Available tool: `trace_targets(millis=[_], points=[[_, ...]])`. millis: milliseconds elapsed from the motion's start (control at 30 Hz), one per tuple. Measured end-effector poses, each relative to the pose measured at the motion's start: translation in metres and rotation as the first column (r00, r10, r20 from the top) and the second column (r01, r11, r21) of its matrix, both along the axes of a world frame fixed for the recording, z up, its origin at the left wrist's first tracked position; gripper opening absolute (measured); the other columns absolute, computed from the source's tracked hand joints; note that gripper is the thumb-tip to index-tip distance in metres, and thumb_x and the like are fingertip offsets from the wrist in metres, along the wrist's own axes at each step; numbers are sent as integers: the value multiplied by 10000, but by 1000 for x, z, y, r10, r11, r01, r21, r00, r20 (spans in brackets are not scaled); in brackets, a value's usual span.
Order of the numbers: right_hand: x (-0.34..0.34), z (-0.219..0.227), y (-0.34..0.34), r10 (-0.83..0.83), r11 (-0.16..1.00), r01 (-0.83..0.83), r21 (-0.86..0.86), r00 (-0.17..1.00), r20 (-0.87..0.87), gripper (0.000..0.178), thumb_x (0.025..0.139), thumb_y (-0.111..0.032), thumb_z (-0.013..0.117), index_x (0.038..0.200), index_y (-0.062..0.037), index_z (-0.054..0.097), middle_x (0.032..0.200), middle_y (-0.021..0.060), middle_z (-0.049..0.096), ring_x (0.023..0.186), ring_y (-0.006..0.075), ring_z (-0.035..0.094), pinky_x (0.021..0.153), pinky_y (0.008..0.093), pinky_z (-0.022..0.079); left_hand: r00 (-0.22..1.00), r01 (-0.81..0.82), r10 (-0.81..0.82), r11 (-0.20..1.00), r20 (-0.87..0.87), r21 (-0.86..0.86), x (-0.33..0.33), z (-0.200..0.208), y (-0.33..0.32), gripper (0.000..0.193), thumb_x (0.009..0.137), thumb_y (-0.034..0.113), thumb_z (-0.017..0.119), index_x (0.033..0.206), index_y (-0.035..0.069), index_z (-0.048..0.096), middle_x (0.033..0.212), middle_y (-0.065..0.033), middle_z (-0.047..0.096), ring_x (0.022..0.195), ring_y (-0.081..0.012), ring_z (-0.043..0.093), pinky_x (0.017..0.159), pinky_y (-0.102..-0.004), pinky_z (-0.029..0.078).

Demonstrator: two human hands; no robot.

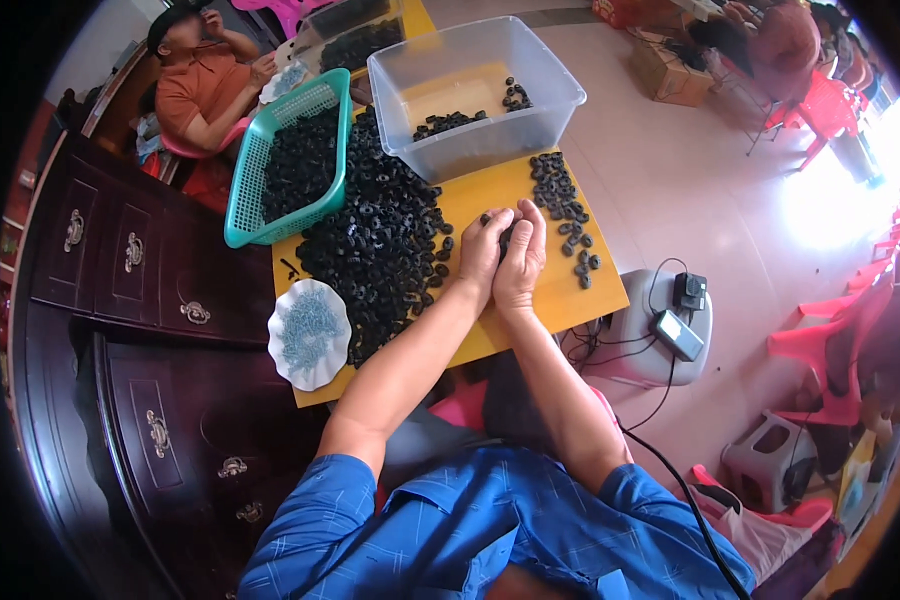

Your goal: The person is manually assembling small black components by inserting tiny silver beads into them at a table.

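My left hand [481,250] and my right hand [521,265] are cupped together over the yellow table [490,196], closed around some small black oval parts [506,240]. The palms hide most of what they hold. To the left of my hands spreads a big heap of the same kind of black parts [375,225]. On the right side of the table lies a smaller strip of loose black oval parts [560,195]. Beyond my hands stands a clear plastic bin [470,150] with a few black parts on its bottom.
A green mesh basket [236,215] full of black parts stands at the left. Near it, a white scalloped dish [279,362] holds many small silvery pieces. A grey stool [635,345] carries small devices with cables. Dark drawers [130,300] line the left; a person [205,85] sits at the far left.
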State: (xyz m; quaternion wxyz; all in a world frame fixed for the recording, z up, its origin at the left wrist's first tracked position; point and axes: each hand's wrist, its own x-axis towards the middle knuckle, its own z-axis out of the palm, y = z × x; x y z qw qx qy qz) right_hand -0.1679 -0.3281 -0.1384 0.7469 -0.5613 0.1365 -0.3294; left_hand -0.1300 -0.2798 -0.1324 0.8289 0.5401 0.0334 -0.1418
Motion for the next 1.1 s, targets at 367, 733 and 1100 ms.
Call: trace_targets(millis=[367, 733, 1100], points=[[-4, -17, -17, -42, 999, 42, 0, 996, 81, 477, 1099, -362, 404, 1371, 10, 526, 1344, 124, 584, 1257, 230, 528, 1094, 356, 386, 957, 21, -47, 995, 287, 93, 7, 2, 16, 174, 996, 113, 554, 1083, 24, 676, 1035, -63, 704, 977, -152, 648, 923, -302, 508], [5, 6, -56, -119, 991, 128, -30, 970, 211, 497, 1110, -370, 360, 1382, 28, 483, 1354, 139, 577, 1285, 238, 517, 1138, 373, 349, 850, 2, -150, 959, 505, 282, 38, 93, 53, 182, 1012, 114, 552, 1021, 15, 704, 923, -50, 712, 860, -110, 638, 820, -264, 513], [108, 62, -134, -268, 930, 304, -207, 946, 183, 383, 1028, -255, 507, 1278, 29, 565, 1189, 139, 641, 1141, 242, 583, 996, 353, 444, 520, -402, -503, 569, 691, 717, 213, 143, 32, 279, 943, 236, 615, 1074, 8, 709, 1028, -135, 736, 992, -213, 683, 897, -341, 508]])
